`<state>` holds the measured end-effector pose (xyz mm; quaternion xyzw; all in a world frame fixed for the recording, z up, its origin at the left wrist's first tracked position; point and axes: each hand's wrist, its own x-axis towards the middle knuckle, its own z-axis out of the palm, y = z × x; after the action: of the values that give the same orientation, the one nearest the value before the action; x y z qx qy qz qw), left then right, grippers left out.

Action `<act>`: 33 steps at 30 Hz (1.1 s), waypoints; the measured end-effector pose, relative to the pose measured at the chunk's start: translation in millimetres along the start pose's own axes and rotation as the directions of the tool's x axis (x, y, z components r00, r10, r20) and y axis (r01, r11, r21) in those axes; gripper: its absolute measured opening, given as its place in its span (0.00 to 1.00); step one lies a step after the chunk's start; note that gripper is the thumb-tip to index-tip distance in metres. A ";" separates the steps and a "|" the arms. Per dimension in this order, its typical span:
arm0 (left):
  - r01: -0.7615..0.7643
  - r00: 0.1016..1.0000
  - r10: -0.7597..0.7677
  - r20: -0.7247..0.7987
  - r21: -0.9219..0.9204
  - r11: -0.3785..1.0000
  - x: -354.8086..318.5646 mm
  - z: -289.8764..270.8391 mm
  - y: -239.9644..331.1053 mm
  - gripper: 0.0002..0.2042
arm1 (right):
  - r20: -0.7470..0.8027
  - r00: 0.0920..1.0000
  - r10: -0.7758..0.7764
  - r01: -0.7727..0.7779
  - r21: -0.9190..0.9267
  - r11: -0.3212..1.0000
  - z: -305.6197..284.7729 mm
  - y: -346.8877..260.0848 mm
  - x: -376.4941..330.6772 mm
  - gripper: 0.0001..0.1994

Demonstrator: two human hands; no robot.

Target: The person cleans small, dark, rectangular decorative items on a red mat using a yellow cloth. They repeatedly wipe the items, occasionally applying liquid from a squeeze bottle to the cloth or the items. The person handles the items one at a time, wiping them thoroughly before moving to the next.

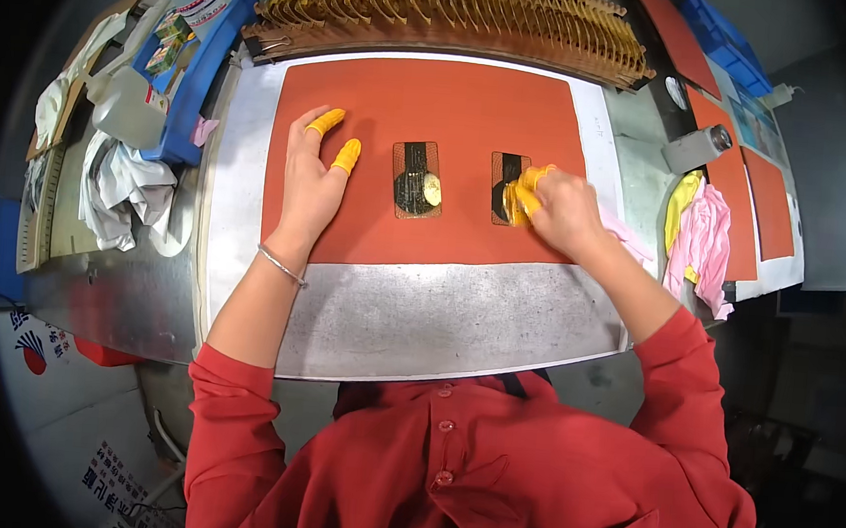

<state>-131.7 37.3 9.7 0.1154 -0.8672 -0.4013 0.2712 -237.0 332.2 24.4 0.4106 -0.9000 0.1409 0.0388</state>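
An orange-red mat (356, 102) covers the middle of the bench. On it lie two small rectangular cards or plates, brown-patterned with a black area: a left one (413, 160) and a right one (511, 162). A shiny gold disc (432, 190) sits on the lower right of the left plate. My left hand (313, 178) rests on the mat left of both plates, fingers apart, yellow finger cots on two digits. My right hand (555, 207), also in yellow finger cots, bends closed over the right plate's right side. Something goldish glints at its fingertips; its kind is hidden.
A rack of gold-brown strips (450, 16) stands along the back edge. To the left are a blue tray (195, 81) with bottles and a white cloth (124, 184). To the right are a grey bottle (696, 149), a pink cloth (704, 240) and more orange sheets (766, 200).
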 end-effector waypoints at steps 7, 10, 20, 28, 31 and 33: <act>-0.005 1.000 0.005 -0.004 0.029 1.000 -2.2 1.5 -3.3 0.17 | -0.025 0.997 -0.067 0.066 -0.005 0.998 -9.2 -9.6 -3.9 0.03; -0.014 1.000 0.014 -0.010 0.016 1.000 -1.2 0.9 -4.9 0.17 | -0.020 0.996 -0.085 0.085 0.015 0.996 -13.6 -18.4 -15.0 0.03; -0.033 0.999 0.033 -0.008 0.056 0.998 3.2 1.2 1.9 0.17 | -0.019 0.998 -0.054 0.055 0.024 0.998 -8.8 -3.2 -5.2 0.05; 0.012 0.999 -0.014 0.029 0.055 0.998 -0.8 3.2 -0.3 0.18 | 0.009 0.999 -0.034 0.033 0.092 0.995 2.5 -1.8 13.3 0.05; 0.026 0.999 -0.026 0.027 0.022 0.999 -0.5 0.8 3.1 0.18 | -0.019 0.997 0.070 -0.070 -0.004 0.998 -0.2 3.0 46.9 0.05; 0.006 1.000 -0.006 0.026 0.008 1.000 -1.0 -0.1 -2.6 0.18 | 0.013 0.996 0.089 -0.090 0.050 0.995 -4.0 4.6 51.6 0.06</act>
<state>-131.0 35.9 7.4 0.1137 -0.8719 -0.4003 0.2581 -274.6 298.7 36.7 0.3715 -0.9138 0.1630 0.0173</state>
